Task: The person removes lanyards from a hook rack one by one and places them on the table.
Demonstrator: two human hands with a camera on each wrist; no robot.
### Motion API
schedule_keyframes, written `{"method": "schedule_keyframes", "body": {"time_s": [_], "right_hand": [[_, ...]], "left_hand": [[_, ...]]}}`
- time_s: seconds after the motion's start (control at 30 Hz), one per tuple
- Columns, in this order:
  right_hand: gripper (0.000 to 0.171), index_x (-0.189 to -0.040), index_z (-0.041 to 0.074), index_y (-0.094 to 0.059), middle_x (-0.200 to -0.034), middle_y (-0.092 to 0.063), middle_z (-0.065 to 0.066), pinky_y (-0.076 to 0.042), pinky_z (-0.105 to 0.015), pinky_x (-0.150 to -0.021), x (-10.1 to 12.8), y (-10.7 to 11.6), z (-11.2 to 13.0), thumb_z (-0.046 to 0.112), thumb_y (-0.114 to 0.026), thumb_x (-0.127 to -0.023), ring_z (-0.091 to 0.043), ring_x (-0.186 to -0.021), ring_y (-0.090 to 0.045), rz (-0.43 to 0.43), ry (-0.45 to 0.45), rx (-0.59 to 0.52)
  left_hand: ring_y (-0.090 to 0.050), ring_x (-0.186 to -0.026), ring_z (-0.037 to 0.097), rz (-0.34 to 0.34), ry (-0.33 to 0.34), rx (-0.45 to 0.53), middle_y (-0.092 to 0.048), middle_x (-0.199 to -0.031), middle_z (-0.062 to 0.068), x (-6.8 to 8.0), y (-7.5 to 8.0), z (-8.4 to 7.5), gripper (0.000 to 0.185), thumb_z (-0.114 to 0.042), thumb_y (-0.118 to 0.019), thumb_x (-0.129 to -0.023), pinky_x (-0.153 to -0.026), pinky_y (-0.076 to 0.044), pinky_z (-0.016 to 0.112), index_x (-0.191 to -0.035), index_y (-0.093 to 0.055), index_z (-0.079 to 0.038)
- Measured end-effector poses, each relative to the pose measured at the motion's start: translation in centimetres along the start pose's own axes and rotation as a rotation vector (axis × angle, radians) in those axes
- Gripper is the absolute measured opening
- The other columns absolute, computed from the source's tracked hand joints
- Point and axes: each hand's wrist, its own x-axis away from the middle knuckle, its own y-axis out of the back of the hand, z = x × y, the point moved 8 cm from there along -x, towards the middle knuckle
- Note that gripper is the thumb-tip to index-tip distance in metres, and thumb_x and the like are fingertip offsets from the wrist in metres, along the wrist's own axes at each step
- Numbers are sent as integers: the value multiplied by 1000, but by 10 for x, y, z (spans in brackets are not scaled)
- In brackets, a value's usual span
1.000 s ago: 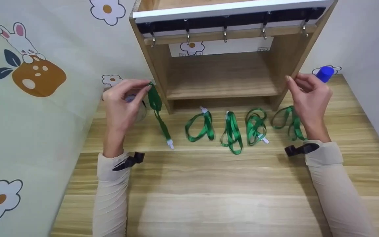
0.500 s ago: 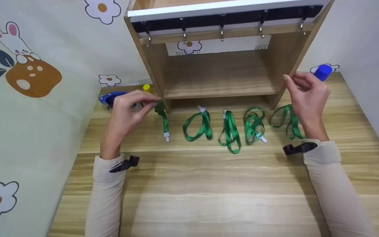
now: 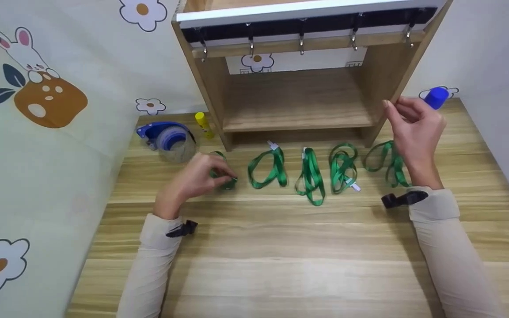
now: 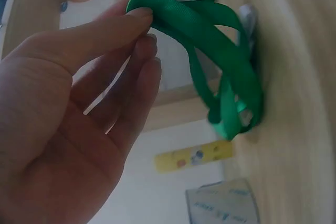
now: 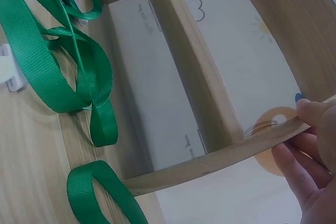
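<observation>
My left hand [image 3: 197,179] is low over the wooden table [image 3: 281,247], just left of a row of green lanyards. Its thumb and fingers pinch a green lanyard [image 4: 210,56] whose bunched loops and white clip rest on the table [image 3: 224,182]. Further lanyards [image 3: 267,168] [image 3: 311,176] [image 3: 343,170] lie in front of the wooden shelf unit [image 3: 296,101]. My right hand [image 3: 413,121] is raised at the shelf's right side panel, and its thumb and fingers pinch that panel's front edge [image 5: 220,161]. Another lanyard [image 3: 385,162] lies below this hand.
A row of metal hooks [image 3: 301,44] hangs under the shelf's top board. Left of the shelf stand a blue tape dispenser [image 3: 168,134] and a yellow glue stick [image 3: 203,123]. A blue-capped bottle [image 3: 435,98] stands behind my right hand. Walls close both sides.
My left hand came down from beside the shelf's left wall to the table, moving nearer and rightward with the lanyard, which now lies bunched. The right hand has stayed put.
</observation>
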Motion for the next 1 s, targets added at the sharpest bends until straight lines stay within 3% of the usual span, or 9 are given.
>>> {"method": "schedule_keyframes", "body": {"time_s": [0.3,0.67,0.87,1.0], "right_hand": [[32,-114,7,-83,-118,-83,-8,-62,-15,-89,1,0,-1,30,-88,-92,-4,-104,-80,3,-12,0],[32,-116,8,-83,-119,-83,-9,-62,-16,-90,3,-2,0,30,-88,-93,-6,-107,-80,3,-27,-2],[35,-119,10,-82,-121,-83,-7,-62,-18,-92,4,-5,0,32,-87,-93,-7,-108,-80,14,-48,-1],[38,-124,13,-81,-125,-82,-6,-62,-20,-96,5,-3,2,36,-85,-95,-10,-112,-78,33,-76,-23]], "left_hand": [[-78,-97,21,163,53,-13,-85,-101,5,-8,-30,3,12,0,-80,-93,-86,-67,41,-99,-87,-8],[-78,-106,21,209,62,29,-83,-115,5,-4,-36,5,24,-4,-85,-91,-93,-67,42,-114,-85,-11],[-78,-96,17,188,43,54,-84,-109,3,-3,-32,4,20,-16,-86,-95,-86,-67,42,-114,-85,-11],[-77,-91,15,45,52,36,-84,-107,2,-4,-14,7,19,-21,-78,-102,-82,-67,41,-116,-84,-10]]}}
